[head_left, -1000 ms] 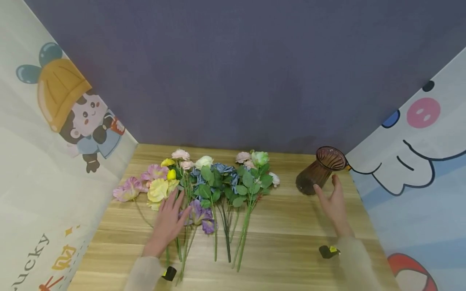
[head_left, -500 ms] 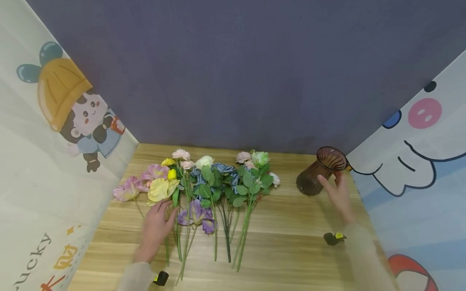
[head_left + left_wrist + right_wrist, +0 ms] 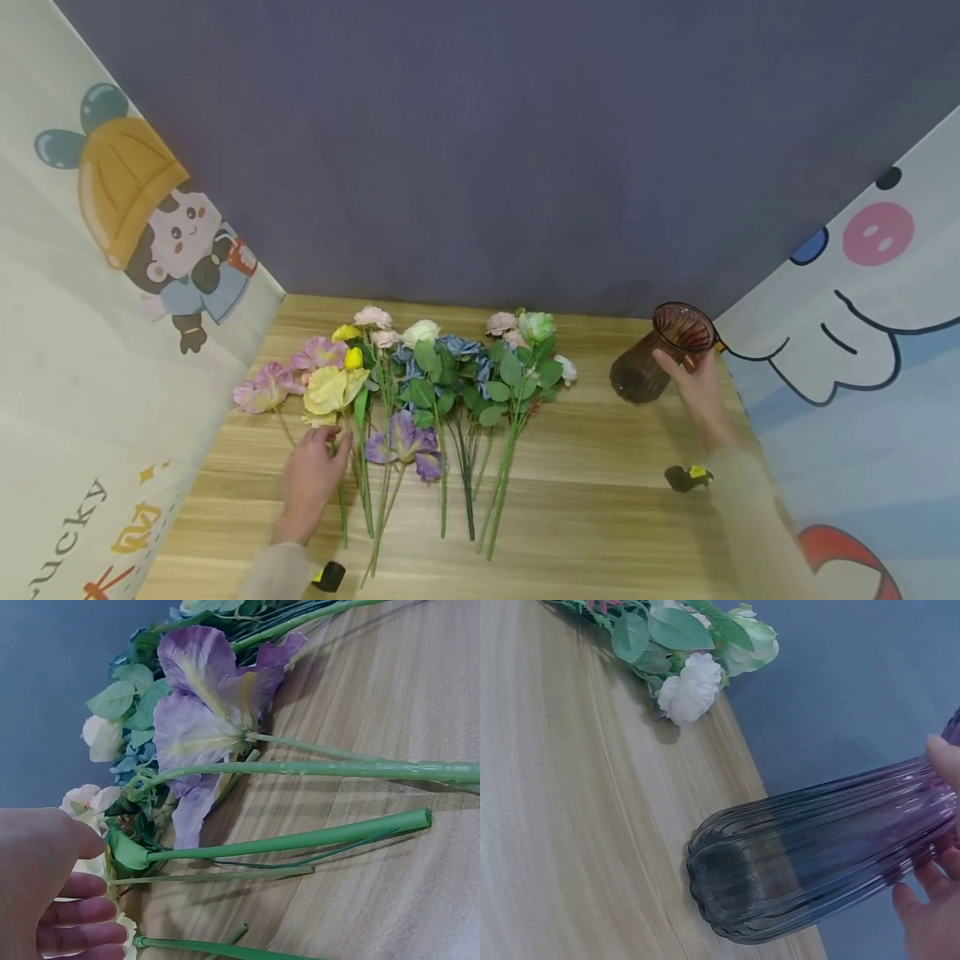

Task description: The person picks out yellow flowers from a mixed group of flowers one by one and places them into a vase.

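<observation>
My right hand (image 3: pixel 703 396) grips a purple-brown ribbed glass vase (image 3: pixel 647 367) around its neck, thumb on one side and fingers on the other. In the right wrist view the vase (image 3: pixel 817 847) has its base toward the tabletop. At left, my left hand (image 3: pixel 313 475) hovers just below a yellow flower (image 3: pixel 330 390), fingers loosely bent with a gap from the thumb. The left wrist view has those fingers (image 3: pixel 79 911) in front of yellow petals; whether they touch is unclear. Beside it lie a purple iris (image 3: pixel 405 442) and green stems (image 3: pixel 300 838).
Several more artificial flowers lie in a row: pink-lilac blooms (image 3: pixel 266 390), a cream rose (image 3: pixel 422 333), blue flowers (image 3: pixel 459 348) and a pale green rose (image 3: pixel 536 326). A dark panel (image 3: pixel 480 167) stands behind the wooden table (image 3: pixel 592 500). Printed side panels flank it.
My left hand has drawn back from over the flowers, left and toward me, its fingers bending. The right hand has moved up to the vase and closed around its neck; the vase has barely moved.
</observation>
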Available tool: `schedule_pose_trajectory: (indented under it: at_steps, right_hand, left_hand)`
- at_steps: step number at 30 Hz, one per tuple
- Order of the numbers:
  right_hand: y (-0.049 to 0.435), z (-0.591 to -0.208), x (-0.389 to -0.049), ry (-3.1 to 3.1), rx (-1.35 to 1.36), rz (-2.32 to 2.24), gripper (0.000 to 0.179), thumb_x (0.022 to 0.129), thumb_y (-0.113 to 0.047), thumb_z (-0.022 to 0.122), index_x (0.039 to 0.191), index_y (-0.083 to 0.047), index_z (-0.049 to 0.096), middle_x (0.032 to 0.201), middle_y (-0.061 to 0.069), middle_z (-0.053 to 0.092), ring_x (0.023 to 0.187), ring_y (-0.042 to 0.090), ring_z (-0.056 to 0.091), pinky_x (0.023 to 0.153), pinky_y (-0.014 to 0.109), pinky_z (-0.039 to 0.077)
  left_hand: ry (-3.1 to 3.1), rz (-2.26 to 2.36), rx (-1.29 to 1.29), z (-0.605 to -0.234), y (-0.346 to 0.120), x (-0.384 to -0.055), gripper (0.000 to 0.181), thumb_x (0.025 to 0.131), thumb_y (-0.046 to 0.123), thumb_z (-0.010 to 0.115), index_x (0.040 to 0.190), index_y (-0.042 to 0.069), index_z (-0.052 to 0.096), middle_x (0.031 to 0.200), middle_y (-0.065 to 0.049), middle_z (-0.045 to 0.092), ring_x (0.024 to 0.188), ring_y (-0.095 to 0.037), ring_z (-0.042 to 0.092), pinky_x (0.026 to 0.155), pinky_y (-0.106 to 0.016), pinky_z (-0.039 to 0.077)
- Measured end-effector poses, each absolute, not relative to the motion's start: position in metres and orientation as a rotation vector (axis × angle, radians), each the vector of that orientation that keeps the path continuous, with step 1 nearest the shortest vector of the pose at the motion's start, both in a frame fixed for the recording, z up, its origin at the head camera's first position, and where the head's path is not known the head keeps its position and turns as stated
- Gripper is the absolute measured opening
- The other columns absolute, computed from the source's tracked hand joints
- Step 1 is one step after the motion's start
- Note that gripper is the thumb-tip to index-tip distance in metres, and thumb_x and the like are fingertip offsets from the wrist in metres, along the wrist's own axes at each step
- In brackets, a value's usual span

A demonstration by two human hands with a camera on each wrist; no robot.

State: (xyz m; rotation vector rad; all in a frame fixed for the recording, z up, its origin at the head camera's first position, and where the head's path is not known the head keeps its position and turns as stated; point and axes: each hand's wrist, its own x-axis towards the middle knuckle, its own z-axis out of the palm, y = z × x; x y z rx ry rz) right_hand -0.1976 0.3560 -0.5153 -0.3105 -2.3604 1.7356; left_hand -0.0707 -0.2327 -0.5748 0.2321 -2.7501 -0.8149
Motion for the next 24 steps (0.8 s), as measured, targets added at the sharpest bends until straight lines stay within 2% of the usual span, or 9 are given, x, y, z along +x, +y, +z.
schedule_pose_trajectory:
  at_steps: [6, 11, 16, 20, 24]
  right_hand:
    - [0.34, -0.495, -0.191, -2.277, -0.332, 1.74, 0.078, 0.095, -0.014, 0.074, 0.159, -0.01, 0.029, 0.154, 0.019, 0.044, 0.142, 0.028, 0.042, 0.125, 0.045, 0.031]
    - [0.333, -0.486, -0.186, -2.291, -0.361, 1.673, 0.072, 0.094, -0.013, 0.075, 0.154, -0.007, 0.036, 0.148, 0.017, 0.05, 0.137, 0.023, 0.047, 0.123, 0.045, 0.034]
    - [0.337, -0.501, -0.191, -2.285, -0.352, 1.641, 0.072, 0.093, -0.013, 0.078, 0.153, -0.007, 0.039, 0.146, 0.014, 0.051, 0.135, 0.023, 0.048, 0.122, 0.048, 0.036]
    - [0.345, -0.517, -0.197, -2.276, -0.344, 1.617, 0.07, 0.093, -0.016, 0.078, 0.152, -0.012, 0.041, 0.142, 0.006, 0.053, 0.133, 0.017, 0.049, 0.121, 0.047, 0.037]
    - [0.347, -0.523, -0.198, -2.266, -0.313, 1.598, 0.069, 0.092, -0.019, 0.08, 0.151, -0.016, 0.044, 0.141, 0.004, 0.055, 0.131, 0.015, 0.05, 0.12, 0.047, 0.039]
  left_hand:
    - [-2.811, -0.892, 0.289, -0.577, -0.232, -0.073, 0.031, 0.098, 0.023, 0.07, 0.108, -0.007, 0.072, 0.092, -0.02, 0.072, 0.076, -0.033, 0.068, 0.065, -0.048, 0.057]
    - [-2.801, -0.971, 0.308, -0.579, -0.231, -0.077, 0.033, 0.099, 0.022, 0.069, 0.108, -0.01, 0.071, 0.088, -0.02, 0.073, 0.071, -0.032, 0.068, 0.065, -0.047, 0.057]
    - [-2.76, -0.98, 0.315, -0.584, -0.231, -0.081, 0.034, 0.099, 0.021, 0.069, 0.104, -0.012, 0.071, 0.084, -0.022, 0.074, 0.072, -0.037, 0.071, 0.069, -0.052, 0.059]
    - [-2.755, -1.004, 0.322, -0.586, -0.23, -0.082, 0.034, 0.099, 0.021, 0.068, 0.104, -0.012, 0.071, 0.085, -0.024, 0.074, 0.071, -0.037, 0.072, 0.067, -0.052, 0.06]
    - [-2.761, -1.042, 0.347, -0.586, -0.23, -0.083, 0.034, 0.1, 0.021, 0.068, 0.105, -0.013, 0.071, 0.086, -0.025, 0.074, 0.073, -0.038, 0.073, 0.067, -0.051, 0.06]
